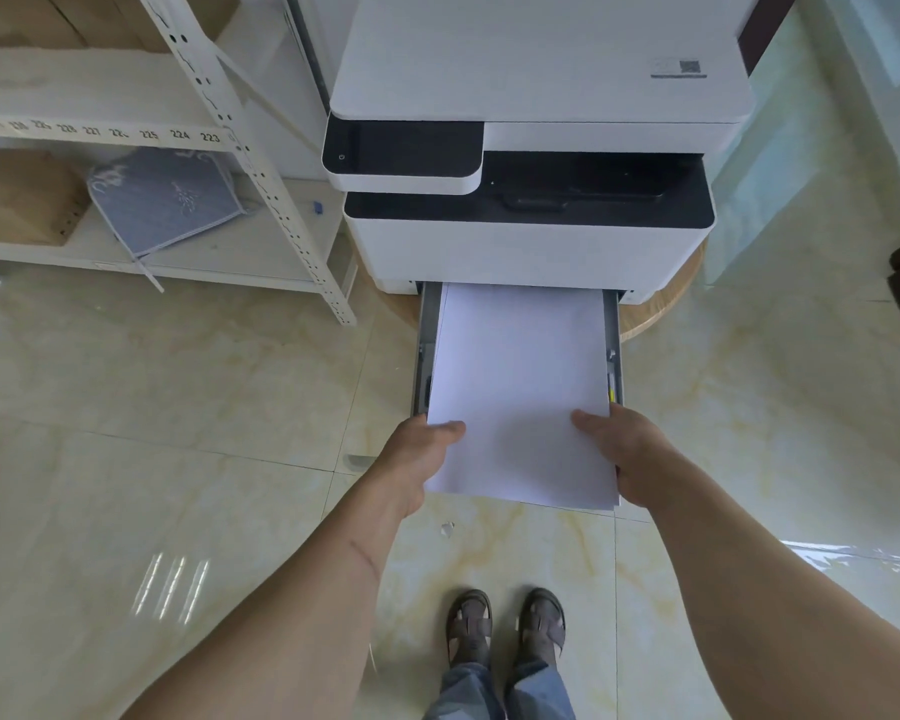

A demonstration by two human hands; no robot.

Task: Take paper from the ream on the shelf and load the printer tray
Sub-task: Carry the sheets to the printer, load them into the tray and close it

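Observation:
A stack of white paper (523, 387) lies over the pulled-out grey printer tray (427, 324), its far end under the printer body and its near end sticking out past the tray. My left hand (422, 454) grips the stack's near left corner, thumb on top. My right hand (622, 452) grips the near right corner the same way. The white and black printer (531, 200) stands on a low round wooden base (661, 304). The tray's front edge is hidden under the paper.
A white metal shelf (261, 163) stands to the left of the printer, with cardboard boxes (17, 200) and a grey-blue package (162, 200) on it. Glossy tiled floor lies all around. My feet in sandals (505, 626) stand below the tray.

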